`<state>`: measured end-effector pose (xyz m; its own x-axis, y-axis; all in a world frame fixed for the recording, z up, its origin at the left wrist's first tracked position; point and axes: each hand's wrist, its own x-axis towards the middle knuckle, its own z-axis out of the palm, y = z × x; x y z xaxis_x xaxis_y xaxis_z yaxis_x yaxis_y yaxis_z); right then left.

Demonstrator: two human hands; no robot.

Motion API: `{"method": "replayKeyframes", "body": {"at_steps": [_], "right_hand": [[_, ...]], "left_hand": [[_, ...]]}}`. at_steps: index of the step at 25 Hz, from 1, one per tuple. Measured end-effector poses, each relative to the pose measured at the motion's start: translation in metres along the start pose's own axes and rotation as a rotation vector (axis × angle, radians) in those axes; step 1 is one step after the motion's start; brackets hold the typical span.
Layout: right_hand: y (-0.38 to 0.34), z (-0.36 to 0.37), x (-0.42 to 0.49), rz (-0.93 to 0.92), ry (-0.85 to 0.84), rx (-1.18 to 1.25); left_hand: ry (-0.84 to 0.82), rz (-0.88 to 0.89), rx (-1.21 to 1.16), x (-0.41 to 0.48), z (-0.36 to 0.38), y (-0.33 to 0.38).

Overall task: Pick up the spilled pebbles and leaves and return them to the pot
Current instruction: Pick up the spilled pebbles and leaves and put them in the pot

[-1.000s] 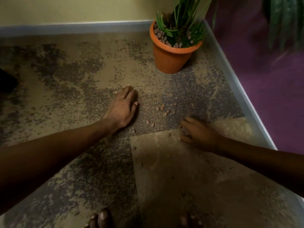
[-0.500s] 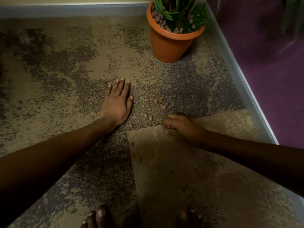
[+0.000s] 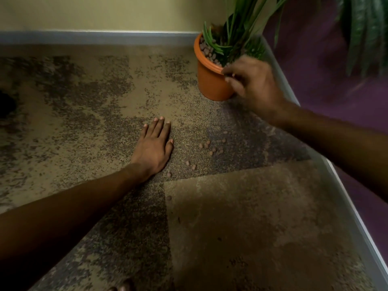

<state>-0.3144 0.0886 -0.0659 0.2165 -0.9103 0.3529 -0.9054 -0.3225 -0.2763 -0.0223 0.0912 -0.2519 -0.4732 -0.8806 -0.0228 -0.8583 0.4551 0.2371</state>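
An orange pot (image 3: 211, 85) with a green plant and brown pebbles inside stands in the far corner of the carpet. My right hand (image 3: 252, 85) hovers at the pot's near rim, fingers pinched together; a small pebble seems to sit at the fingertips, though motion blur hides it. My left hand (image 3: 154, 149) lies flat on the carpet, palm down, fingers spread, holding nothing. Several spilled pebbles (image 3: 211, 147) lie scattered on the dark carpet patch just right of the left hand, with a few more pebbles (image 3: 190, 164) nearer me. No loose leaves are visible.
A grey skirting board (image 3: 100, 36) runs along the yellow back wall, and another skirting (image 3: 346, 194) edges the purple wall on the right. Large leaves (image 3: 363, 28) hang at the top right. My toes (image 3: 123, 287) show at the bottom edge.
My right hand has risen from the carpet near the pebbles and moved up to the pot's rim. The left hand stays flat on the floor. The view has tilted up.
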Motion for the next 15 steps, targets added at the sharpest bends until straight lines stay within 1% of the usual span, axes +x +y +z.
{"method": "replayKeyframes", "body": {"at_steps": [2, 4, 6, 7, 9, 12, 15], "right_hand": [[0.01, -0.015, 0.033, 0.051, 0.12, -0.057], [0.019, -0.021, 0.051, 0.144, 0.175, -0.063], [0.026, -0.021, 0.059, 0.21, 0.147, -0.065], [0.029, -0.02, 0.06, 0.214, 0.116, -0.09], [0.031, -0.017, 0.061, 0.157, 0.068, -0.16], [0.026, -0.01, 0.065, 0.019, 0.004, -0.249], [0.022, 0.0, 0.071, -0.003, -0.073, -0.331]], "left_hand": [[0.006, -0.001, 0.002, -0.001, 0.0, 0.0], [0.015, -0.004, 0.008, -0.001, 0.0, 0.001], [0.023, -0.005, 0.018, -0.001, 0.0, 0.001], [0.024, -0.005, 0.021, -0.001, 0.001, 0.001], [0.028, -0.009, 0.024, -0.001, 0.001, 0.001], [0.036, -0.018, 0.03, -0.001, 0.003, 0.002], [0.04, -0.022, 0.029, 0.0, 0.004, 0.002]]}}
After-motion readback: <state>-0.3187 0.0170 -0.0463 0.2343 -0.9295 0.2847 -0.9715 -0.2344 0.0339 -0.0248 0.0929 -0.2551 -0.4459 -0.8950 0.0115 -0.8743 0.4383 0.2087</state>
